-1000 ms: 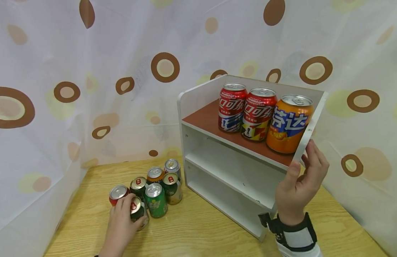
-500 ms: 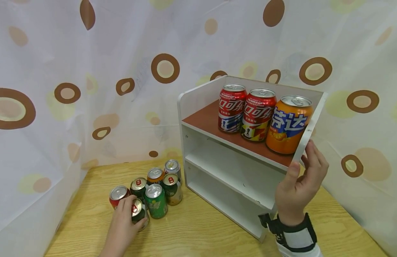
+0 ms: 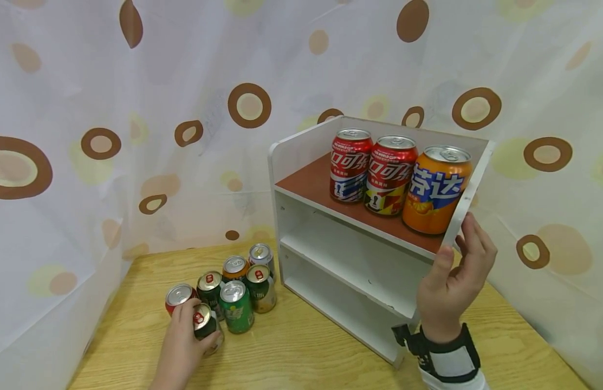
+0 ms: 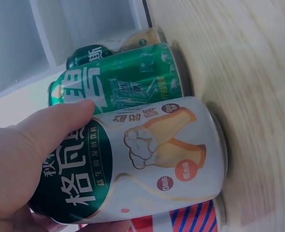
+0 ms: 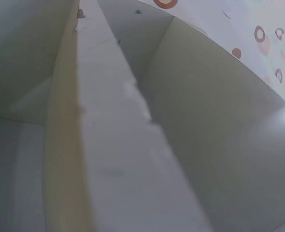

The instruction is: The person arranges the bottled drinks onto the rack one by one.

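Observation:
My left hand (image 3: 183,336) grips a green-and-white drink can (image 4: 154,159), thumb on one side and fingers on the other. In the head view this can stands low on the table, in front of a red can (image 3: 178,297) and left of a green can (image 3: 238,309). The left wrist view has the green can right behind it, and a striped red, white and blue can below. My right hand (image 3: 454,281) holds the right side panel of a white shelf unit (image 3: 340,265), thumb at its front edge and fingers on the outer side.
Two red cola cans (image 3: 350,168) and an orange soda can (image 3: 435,189) stand on the shelf's brown top board (image 3: 303,181). More cans (image 3: 259,287) cluster on the wooden table (image 3: 281,357) left of the unit. A patterned sheet (image 3: 194,65) hangs behind.
My left hand and the can it grips have shifted slightly left, with a little more space from the green can. The right hand stays on the shelf panel.

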